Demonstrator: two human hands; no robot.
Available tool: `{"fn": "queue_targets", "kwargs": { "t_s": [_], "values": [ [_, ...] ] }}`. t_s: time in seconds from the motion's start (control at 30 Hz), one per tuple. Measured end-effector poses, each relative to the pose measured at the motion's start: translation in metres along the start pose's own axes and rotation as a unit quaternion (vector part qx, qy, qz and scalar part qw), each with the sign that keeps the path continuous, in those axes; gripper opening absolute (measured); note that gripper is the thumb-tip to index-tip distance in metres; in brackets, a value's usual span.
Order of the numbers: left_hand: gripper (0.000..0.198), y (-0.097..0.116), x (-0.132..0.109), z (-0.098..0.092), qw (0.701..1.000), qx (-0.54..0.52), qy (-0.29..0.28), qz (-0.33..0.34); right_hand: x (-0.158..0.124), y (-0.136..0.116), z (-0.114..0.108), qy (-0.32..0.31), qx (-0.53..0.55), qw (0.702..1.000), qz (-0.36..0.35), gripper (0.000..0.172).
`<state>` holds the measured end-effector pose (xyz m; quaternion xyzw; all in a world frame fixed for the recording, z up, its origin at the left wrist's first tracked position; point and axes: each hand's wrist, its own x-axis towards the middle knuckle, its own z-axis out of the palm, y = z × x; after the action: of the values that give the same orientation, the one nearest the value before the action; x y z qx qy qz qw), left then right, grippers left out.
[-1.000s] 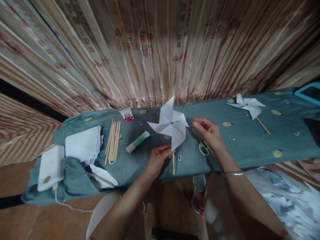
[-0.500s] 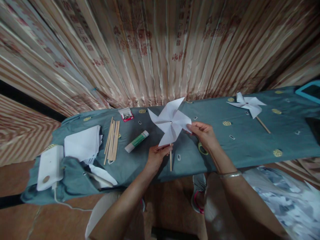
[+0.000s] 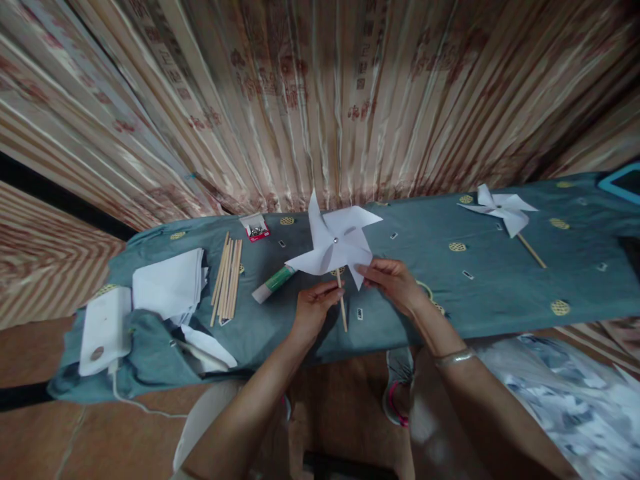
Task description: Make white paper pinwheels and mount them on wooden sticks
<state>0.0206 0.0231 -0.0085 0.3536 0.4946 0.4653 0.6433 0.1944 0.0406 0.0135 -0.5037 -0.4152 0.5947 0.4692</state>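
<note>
A white paper pinwheel (image 3: 345, 235) with a silvery pin at its centre is held up over the middle of the table. Its thin wooden stick (image 3: 343, 313) hangs below the blades, and my left hand (image 3: 316, 305) pinches that stick near its upper part. My right hand (image 3: 393, 283) has thumb and fingers closed on the tip of the lower right blade. Just left of the pinwheel lies a green and white glue stick (image 3: 274, 283), its upper end touching or overlapped by a blade.
A second pinwheel (image 3: 505, 208) lies at the right. On the left are wooden sticks (image 3: 227, 280), an open red and white pin box (image 3: 256, 228), stacked white paper (image 3: 167, 283) and a white corded device (image 3: 104, 330). A patterned curtain (image 3: 320, 100) hangs behind the table.
The pinwheel's blades have turned and its stick now tilts slightly. My right hand has moved down and a little left with a blade tip. My left hand still grips the stick.
</note>
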Motion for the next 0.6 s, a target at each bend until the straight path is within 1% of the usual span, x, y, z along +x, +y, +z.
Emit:
{"fn": "queue_targets", "kwargs": {
  "t_s": [0.17,0.27,0.33,0.4,0.47,0.53,0.57,0.6],
  "values": [
    [0.024,0.002,-0.001,0.001,1.0,-0.004,0.002,0.006,-0.001,0.004,0.009,-0.022,-0.018,1.0,-0.001,0.037],
    [0.024,0.003,-0.002,0.003,1.0,-0.014,-0.003,0.008,-0.003,0.004,0.016,-0.029,-0.043,0.999,-0.009,0.037],
    [0.024,0.004,-0.002,0.003,1.0,-0.018,-0.01,0.01,-0.004,0.003,0.018,-0.047,-0.066,0.997,-0.015,0.038],
    [0.025,0.005,-0.003,0.003,1.0,-0.011,-0.02,0.015,-0.006,0.0,0.015,-0.075,-0.094,0.993,-0.018,0.041],
    [0.027,0.006,-0.003,0.001,0.999,0.004,-0.024,0.022,-0.007,-0.005,0.006,-0.091,-0.119,0.989,-0.02,0.046],
    [0.029,0.006,-0.003,0.0,0.999,0.011,-0.025,0.022,-0.006,-0.011,-0.009,-0.064,-0.124,0.99,-0.03,0.051],
    [0.03,0.006,-0.003,0.0,0.999,0.009,-0.027,0.018,-0.005,-0.013,-0.017,-0.034,-0.117,0.992,-0.037,0.051],
    [0.031,0.005,-0.003,0.0,0.999,0.004,-0.031,0.012,-0.003,-0.016,-0.025,0.021,-0.099,0.993,-0.057,0.05]
  ]
}}
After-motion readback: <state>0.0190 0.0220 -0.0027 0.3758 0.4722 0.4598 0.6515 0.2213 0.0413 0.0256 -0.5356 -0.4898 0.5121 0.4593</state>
